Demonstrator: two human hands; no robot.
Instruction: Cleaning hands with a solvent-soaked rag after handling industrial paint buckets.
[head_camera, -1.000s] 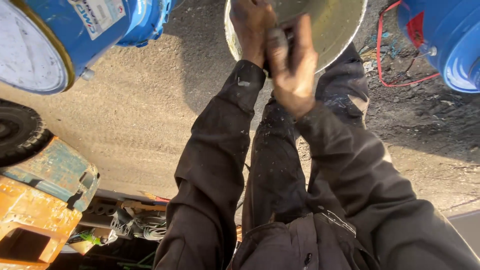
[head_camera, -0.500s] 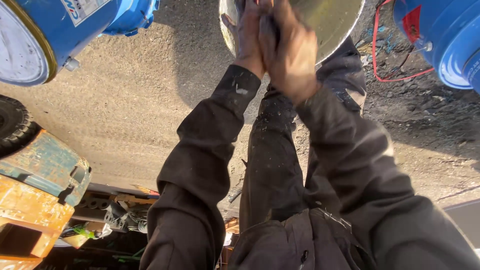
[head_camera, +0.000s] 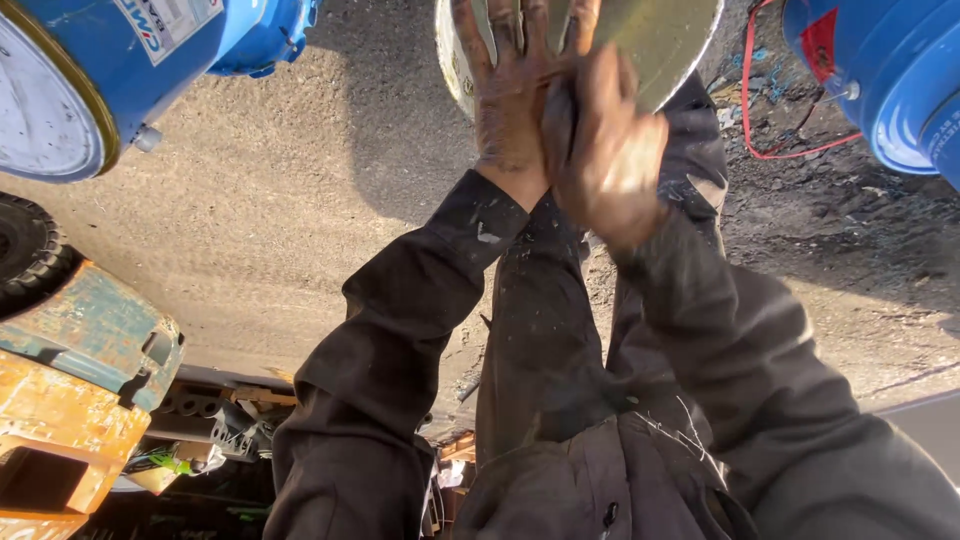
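The round, pale metal container (head_camera: 650, 40) with the shiny rim stood on the gritty concrete ground (head_camera: 280, 200), and everything else lay around it. The left hand (head_camera: 515, 90), grimy and dark, lay flat with fingers spread against the container's near wall, reaching up over its rim. The right hand (head_camera: 605, 150) sat just beside the left and partly over it, curled, at the container's lower edge; whether it gripped anything could not be told. Both arms wore dark, paint-flecked sleeves.

Left of the container lay a big blue steel drum (head_camera: 80, 70) on its side, its white end showing. Right of the container stood another blue drum (head_camera: 880, 80), with a red cord (head_camera: 760, 120) looping between the two. Well away from the container to the lower left sat a worn orange and teal machine body (head_camera: 70, 390) beside a black tyre (head_camera: 25, 250).
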